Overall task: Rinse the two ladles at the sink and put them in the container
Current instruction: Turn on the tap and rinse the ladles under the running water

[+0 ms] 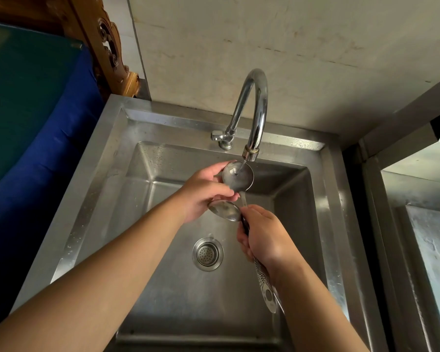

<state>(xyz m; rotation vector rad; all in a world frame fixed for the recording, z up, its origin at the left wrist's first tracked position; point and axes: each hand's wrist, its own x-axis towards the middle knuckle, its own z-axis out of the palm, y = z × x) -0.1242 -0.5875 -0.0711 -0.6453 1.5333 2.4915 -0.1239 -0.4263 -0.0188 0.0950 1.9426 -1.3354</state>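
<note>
Bare forearms reached in from the bottom edge over the steel sink point(92, 189). The right hand point(264, 237) was curled tight around both ladle handles, whose patterned ends point(266, 288) stuck out below the wrist toward the camera. The left hand point(203, 191) was partly open, fingers point(220, 167) touching the rim of the upper ladle point(238, 177) and thumb resting by the lower ladle point(225, 210). Both ladles ran lengthwise from near-right to far-left, bowls pointing away toward the faucet point(254, 107). A thin water stream point(241, 166) hit the upper ladle's bowl. Both ladles were held above the basin, the drain strainer point(207, 254) below them.
</note>
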